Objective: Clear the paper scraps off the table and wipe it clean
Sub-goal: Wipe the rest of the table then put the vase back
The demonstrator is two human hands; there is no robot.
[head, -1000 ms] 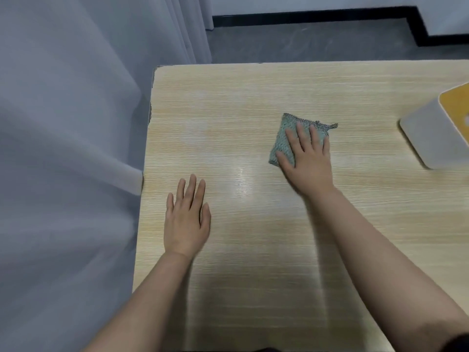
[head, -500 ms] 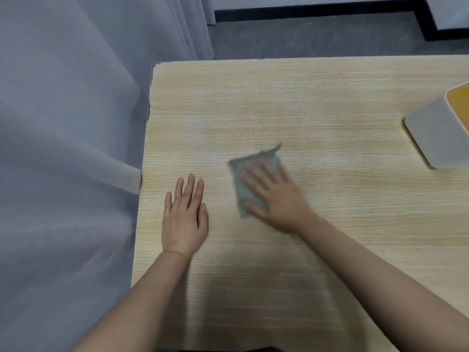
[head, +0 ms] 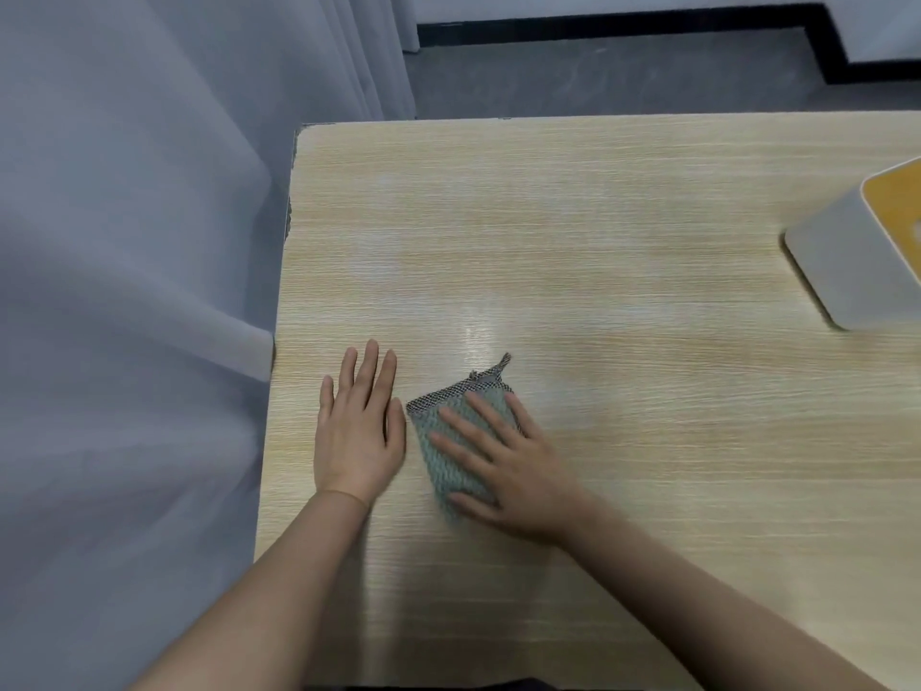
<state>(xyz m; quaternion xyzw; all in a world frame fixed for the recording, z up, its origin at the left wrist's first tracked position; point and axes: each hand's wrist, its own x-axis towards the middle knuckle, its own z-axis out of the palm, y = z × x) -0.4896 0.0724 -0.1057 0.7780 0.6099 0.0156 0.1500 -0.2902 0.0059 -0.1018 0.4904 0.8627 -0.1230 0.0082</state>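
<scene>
Cloth: one green knitted square cloth [head: 451, 453] with a dark mesh edge and small loop, lying near the table's left front.
Table: pale wood-grain table [head: 623, 231], glossy.
Right hand [head: 518, 471]: fingers spread straight, pressing the cloth flat.
Left hand [head: 356, 431]: flat, palm down, just beside the cloth.
Box: one white box [head: 842, 256], yellow top, far right.

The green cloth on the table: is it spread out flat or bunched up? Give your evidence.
Flat. The cloth lies as a compact rectangle on the table, pressed under the straight fingers of the right hand.
</scene>
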